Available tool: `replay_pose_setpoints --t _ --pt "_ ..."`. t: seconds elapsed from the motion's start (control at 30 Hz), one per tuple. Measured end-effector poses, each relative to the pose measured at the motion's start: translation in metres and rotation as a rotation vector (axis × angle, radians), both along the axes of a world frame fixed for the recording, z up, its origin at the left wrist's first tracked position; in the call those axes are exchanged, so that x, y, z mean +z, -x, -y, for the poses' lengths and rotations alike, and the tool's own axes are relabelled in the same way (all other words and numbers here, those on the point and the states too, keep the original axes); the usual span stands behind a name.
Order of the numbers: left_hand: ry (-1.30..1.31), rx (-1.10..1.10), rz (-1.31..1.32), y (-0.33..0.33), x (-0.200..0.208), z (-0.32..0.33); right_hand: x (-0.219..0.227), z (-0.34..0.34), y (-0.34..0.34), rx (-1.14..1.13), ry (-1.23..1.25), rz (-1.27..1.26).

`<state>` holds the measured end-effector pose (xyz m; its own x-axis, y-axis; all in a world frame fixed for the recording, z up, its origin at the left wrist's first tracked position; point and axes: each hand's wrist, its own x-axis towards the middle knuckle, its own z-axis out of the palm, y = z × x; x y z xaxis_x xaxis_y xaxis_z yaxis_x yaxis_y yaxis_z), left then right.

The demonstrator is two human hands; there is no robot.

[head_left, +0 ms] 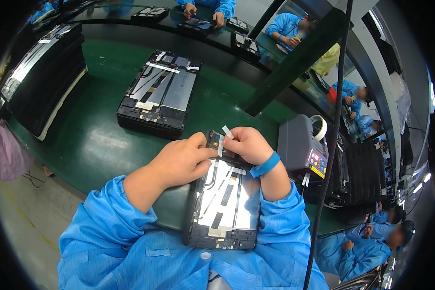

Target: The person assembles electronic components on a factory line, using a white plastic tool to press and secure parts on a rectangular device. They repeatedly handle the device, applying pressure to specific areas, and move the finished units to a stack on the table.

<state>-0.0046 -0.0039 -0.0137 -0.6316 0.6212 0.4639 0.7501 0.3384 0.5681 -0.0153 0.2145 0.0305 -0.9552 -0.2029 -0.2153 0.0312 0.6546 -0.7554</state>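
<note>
The green table [96,140] carries everything. On its far left side stands a tall stack of dark panels [43,77]. Beyond the hands, toward the middle of the table, lies a second stack of open tablets [157,94]. At the table's near edge, partly over the person's lap, lies one open tablet [224,203]. Right of it stands a grey tape dispenser [299,145]. The left hand [181,162] presses curled fingers on the tablet's upper end. The right hand [246,144] pinches a small white tape strip [227,132] just above that same end.
</note>
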Motion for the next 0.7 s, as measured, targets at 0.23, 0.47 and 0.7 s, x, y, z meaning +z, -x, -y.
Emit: replay_pose_setpoints --t 0.23,0.47,0.7 --pt "0.005 0.000 0.012 0.000 0.000 0.000 0.003 0.011 -0.005 -0.037 -0.224 -0.119" --pt "0.000 -0.004 0.016 0.000 0.000 -0.001 0.007 0.020 -0.009 -0.090 -0.340 -0.148" --pt "0.017 -0.007 0.022 0.000 0.003 -0.001 0.007 0.022 -0.009 -0.131 -0.376 -0.146"
